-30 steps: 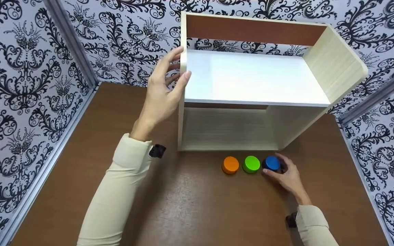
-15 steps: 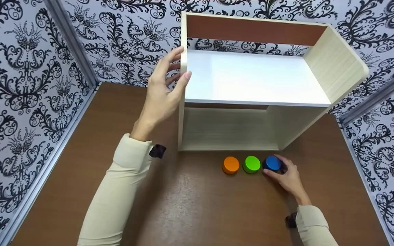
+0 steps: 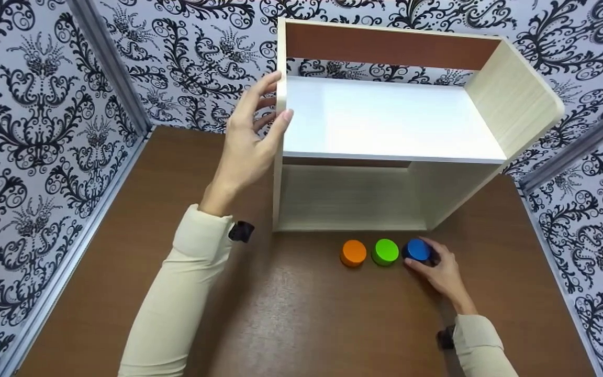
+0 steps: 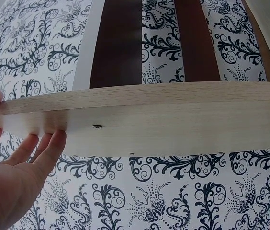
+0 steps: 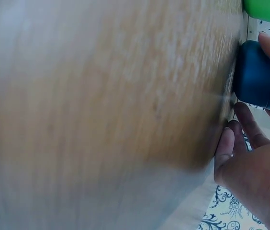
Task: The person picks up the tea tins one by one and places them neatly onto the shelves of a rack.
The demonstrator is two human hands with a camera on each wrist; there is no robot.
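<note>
Plainly, the squat, smooth blue cylinder (image 3: pixel 417 250) sits between the right hand's (image 3: pixel 445 276) thumb and fingers

In the head view, the blue cylinder stands upright on the brown wood-look tabletop (image 3: pixel 301 319), ahead and left of the right palm, far nearer that hand than the left hand (image 3: pixel 249 140); it shows no clear long axis. The right thumb lies at its near side, the forefinger at its far side, spread to its width. A short green cylinder (image 3: pixel 385 252) stands just beside it, before the pale wood-grain shelf unit (image 3: pixel 521 97)

In the left wrist view, the left thumb and fingertips pinch the side panel (image 4: pixel 173 120) from opposite faces

In the right wrist view, the thumb touches the side towards the green cylinder; whether the lower fingers touch, I cannot tell
</note>
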